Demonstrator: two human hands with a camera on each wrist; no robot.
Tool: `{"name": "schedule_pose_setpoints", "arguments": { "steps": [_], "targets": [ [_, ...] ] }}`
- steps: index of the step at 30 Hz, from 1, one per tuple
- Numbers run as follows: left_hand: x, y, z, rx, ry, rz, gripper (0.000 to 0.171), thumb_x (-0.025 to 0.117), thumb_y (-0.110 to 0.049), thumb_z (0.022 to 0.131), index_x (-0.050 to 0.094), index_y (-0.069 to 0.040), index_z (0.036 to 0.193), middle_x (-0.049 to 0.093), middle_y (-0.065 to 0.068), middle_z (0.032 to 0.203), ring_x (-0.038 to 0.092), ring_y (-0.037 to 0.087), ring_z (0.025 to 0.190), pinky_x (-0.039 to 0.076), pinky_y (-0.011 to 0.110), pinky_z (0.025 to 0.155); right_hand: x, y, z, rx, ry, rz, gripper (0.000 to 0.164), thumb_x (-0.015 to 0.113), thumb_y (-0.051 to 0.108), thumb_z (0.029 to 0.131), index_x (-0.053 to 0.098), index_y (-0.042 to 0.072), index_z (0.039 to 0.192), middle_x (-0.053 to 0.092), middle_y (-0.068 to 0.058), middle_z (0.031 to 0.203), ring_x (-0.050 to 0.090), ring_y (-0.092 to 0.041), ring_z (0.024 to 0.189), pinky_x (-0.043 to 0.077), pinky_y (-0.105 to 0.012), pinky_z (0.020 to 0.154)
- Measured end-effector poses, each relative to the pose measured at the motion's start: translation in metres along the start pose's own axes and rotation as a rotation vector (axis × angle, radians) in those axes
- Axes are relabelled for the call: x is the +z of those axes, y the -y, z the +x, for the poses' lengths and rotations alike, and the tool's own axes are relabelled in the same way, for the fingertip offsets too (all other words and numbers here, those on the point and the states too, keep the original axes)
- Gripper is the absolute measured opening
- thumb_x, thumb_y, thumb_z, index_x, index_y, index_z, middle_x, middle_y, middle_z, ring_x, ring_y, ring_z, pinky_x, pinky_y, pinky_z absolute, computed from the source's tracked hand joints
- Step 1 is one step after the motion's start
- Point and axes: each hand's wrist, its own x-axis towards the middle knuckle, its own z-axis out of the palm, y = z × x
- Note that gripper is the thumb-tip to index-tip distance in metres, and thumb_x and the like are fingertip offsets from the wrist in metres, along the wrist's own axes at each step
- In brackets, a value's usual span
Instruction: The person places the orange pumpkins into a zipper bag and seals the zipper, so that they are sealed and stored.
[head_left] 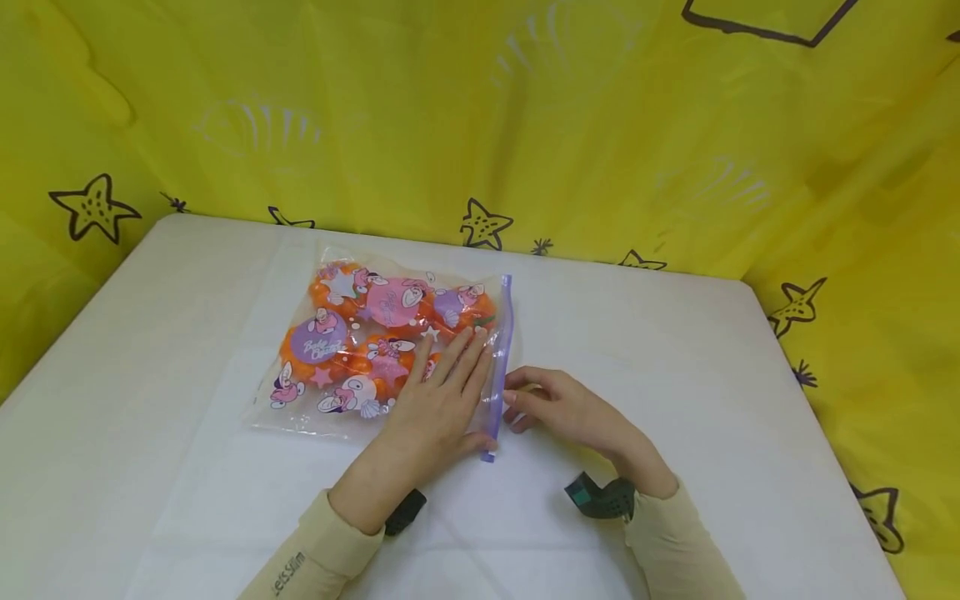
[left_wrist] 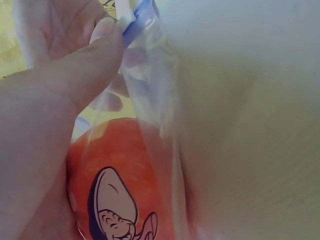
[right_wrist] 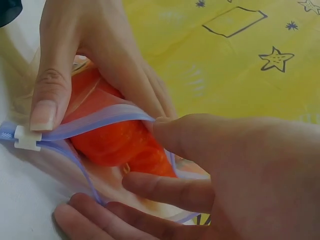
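Observation:
A clear slider zip bag (head_left: 296, 408) with purple and pink cartoon prints lies on the table, several orange-red round things (right_wrist: 110, 142) inside. My left hand (head_left: 435, 417) rests across its upper face with straight fingers. The left thumb (right_wrist: 47, 107) touches the purple zip strip beside the white slider (right_wrist: 27, 138). At the strip's right side is my right hand (head_left: 562, 404), fingers spread and slightly bent. In the right wrist view the bag's mouth gapes; the right thumb (right_wrist: 185, 132) touches the upper lip and lower fingers reach the lower lip. The left wrist view shows a printed red-orange thing (left_wrist: 125, 165) through the film.
A white-covered table (head_left: 675, 400) lies beneath the bag. Yellow cloth (head_left: 420, 125) with starfish and shell drawings hangs behind and at both sides. Dark wrist devices (head_left: 600, 496) sit at both beige sleeves (head_left: 678, 533).

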Motion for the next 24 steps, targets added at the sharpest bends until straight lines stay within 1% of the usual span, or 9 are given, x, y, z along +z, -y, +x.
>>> {"name": "schedule_pose_setpoints", "arguments": {
  "steps": [3, 6, 9, 11, 15, 17, 20, 24],
  "targets": [
    [0.001, 0.0, 0.0, -0.003, -0.002, -0.01, 0.11, 0.065, -0.07, 0.079, 0.023, -0.006, 0.158, 0.018, 0.01, 0.167, 0.009, 0.03, 0.156, 0.005, 0.061, 0.123, -0.001, 0.0, -0.002, 0.026, 0.02, 0.001, 0.041, 0.054, 0.033, 0.103, 0.058, 0.002, 0.129, 0.07, -0.014, 0.111, 0.07, -0.023, 0.092, 0.06, -0.036, 0.085],
    [0.001, 0.0, 0.0, -0.005, -0.007, -0.035, 0.111, 0.066, -0.069, 0.078, 0.02, -0.006, 0.158, 0.014, 0.01, 0.167, 0.006, 0.03, 0.156, 0.004, 0.06, 0.124, 0.0, -0.001, -0.004, 0.056, 0.062, 0.014, 0.041, 0.056, 0.032, 0.102, 0.056, 0.0, 0.128, 0.07, -0.015, 0.104, 0.069, -0.024, 0.087, 0.062, -0.037, 0.079],
    [0.002, 0.002, 0.0, -0.006, -0.024, -0.069, 0.114, 0.068, -0.068, 0.077, 0.017, -0.006, 0.159, 0.012, 0.009, 0.168, 0.004, 0.028, 0.156, 0.003, 0.06, 0.124, 0.003, -0.002, -0.002, 0.063, 0.099, 0.035, 0.039, 0.058, 0.029, 0.1, 0.053, 0.0, 0.125, 0.07, -0.015, 0.095, 0.07, -0.024, 0.08, 0.062, -0.037, 0.074],
    [0.002, 0.004, 0.0, -0.007, -0.043, -0.093, 0.117, 0.07, -0.067, 0.076, 0.015, -0.007, 0.159, 0.011, 0.008, 0.168, 0.005, 0.027, 0.156, 0.003, 0.059, 0.124, 0.007, -0.003, 0.001, 0.057, 0.108, 0.062, 0.037, 0.06, 0.025, 0.099, 0.049, -0.001, 0.123, 0.071, -0.014, 0.09, 0.071, -0.024, 0.075, 0.063, -0.038, 0.072],
    [0.001, 0.007, 0.0, 0.006, -0.081, -0.126, 0.116, 0.074, -0.062, 0.075, 0.015, -0.009, 0.159, 0.011, 0.006, 0.168, 0.007, 0.026, 0.156, 0.004, 0.059, 0.124, 0.013, -0.003, 0.004, 0.044, 0.099, 0.137, 0.038, 0.063, 0.016, 0.097, 0.041, 0.0, 0.122, 0.071, -0.013, 0.089, 0.072, -0.025, 0.072, 0.063, -0.039, 0.07],
    [0.001, 0.008, -0.001, 0.018, -0.094, -0.124, 0.113, 0.076, -0.06, 0.076, 0.018, -0.01, 0.159, 0.012, 0.006, 0.168, 0.007, 0.026, 0.156, 0.002, 0.059, 0.124, 0.016, -0.002, 0.005, 0.04, 0.084, 0.168, 0.039, 0.064, 0.013, 0.096, 0.038, 0.001, 0.122, 0.071, -0.013, 0.089, 0.072, -0.025, 0.072, 0.063, -0.039, 0.07],
    [0.0, 0.007, -0.001, 0.037, -0.111, -0.098, 0.111, 0.077, -0.059, 0.076, 0.021, -0.01, 0.159, 0.013, 0.006, 0.168, 0.006, 0.025, 0.156, -0.001, 0.06, 0.124, 0.018, -0.003, 0.007, 0.04, 0.052, 0.203, 0.038, 0.064, 0.009, 0.095, 0.035, 0.001, 0.12, 0.072, -0.013, 0.089, 0.072, -0.025, 0.071, 0.062, -0.039, 0.07],
    [-0.002, 0.005, -0.001, 0.057, -0.135, -0.053, 0.111, 0.077, -0.061, 0.074, 0.025, -0.01, 0.158, 0.016, 0.007, 0.167, 0.008, 0.026, 0.156, 0.0, 0.059, 0.124, 0.018, -0.004, 0.008, 0.035, 0.022, 0.237, 0.036, 0.062, 0.004, 0.094, 0.034, 0.0, 0.117, 0.071, -0.014, 0.087, 0.072, -0.024, 0.069, 0.062, -0.039, 0.07]
  ]
}}
